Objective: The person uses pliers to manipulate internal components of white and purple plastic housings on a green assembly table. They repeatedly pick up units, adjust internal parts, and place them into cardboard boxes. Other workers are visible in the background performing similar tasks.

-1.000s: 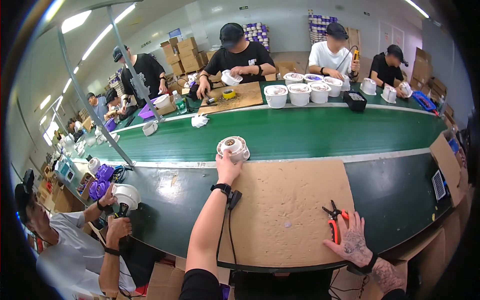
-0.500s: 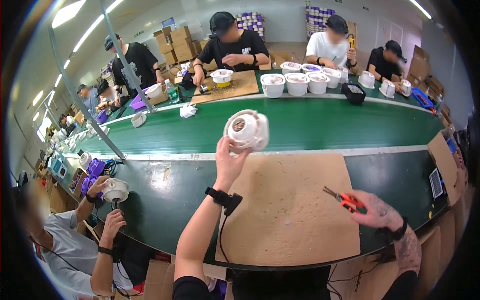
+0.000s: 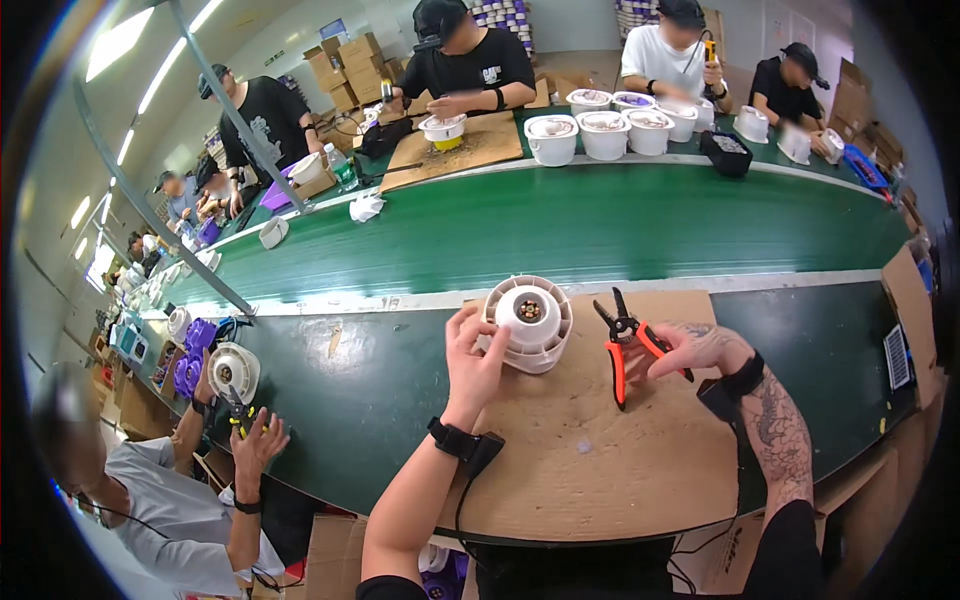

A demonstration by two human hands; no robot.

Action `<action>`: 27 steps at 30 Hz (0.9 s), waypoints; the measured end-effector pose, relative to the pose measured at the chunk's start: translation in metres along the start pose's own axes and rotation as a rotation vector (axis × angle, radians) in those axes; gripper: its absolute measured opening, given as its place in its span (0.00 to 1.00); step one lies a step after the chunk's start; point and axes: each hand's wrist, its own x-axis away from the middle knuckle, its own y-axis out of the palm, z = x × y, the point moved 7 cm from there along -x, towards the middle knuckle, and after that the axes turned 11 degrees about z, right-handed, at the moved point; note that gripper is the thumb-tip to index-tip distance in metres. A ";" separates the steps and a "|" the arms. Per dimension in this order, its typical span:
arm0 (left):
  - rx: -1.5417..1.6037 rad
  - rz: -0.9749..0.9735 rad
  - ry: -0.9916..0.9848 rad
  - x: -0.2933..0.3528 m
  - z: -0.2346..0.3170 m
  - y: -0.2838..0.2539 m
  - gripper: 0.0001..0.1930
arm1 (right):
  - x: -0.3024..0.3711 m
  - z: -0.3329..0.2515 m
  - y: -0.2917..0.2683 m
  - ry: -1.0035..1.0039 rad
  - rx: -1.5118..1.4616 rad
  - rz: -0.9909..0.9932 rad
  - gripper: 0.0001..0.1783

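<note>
My left hand grips the left edge of a round white plastic housing, its thumb over the inner dome. Copper-coloured wire ends show in the dark hole at the dome's centre. The housing is over the far edge of a cardboard sheet; whether it rests there I cannot tell. In my right hand is a pair of wire strippers with black jaws and red-orange handles. The jaws point away from me and stand apart, and the handles are spread. The strippers are just right of the housing, not touching it.
Beyond the bench runs a green conveyor belt. Several white tubs line its far side, where people work. At my left a person in grey handles another white housing. An open cardboard box stands at the right.
My left hand has lowered the white housing toward the cardboard, its wire hole now facing up. My right hand has brought the strippers left beside it, with the handles and jaws spread wider.
</note>
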 end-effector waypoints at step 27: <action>0.378 0.140 -0.242 0.003 0.030 -0.014 0.29 | 0.004 -0.035 0.034 -0.544 0.449 0.654 0.25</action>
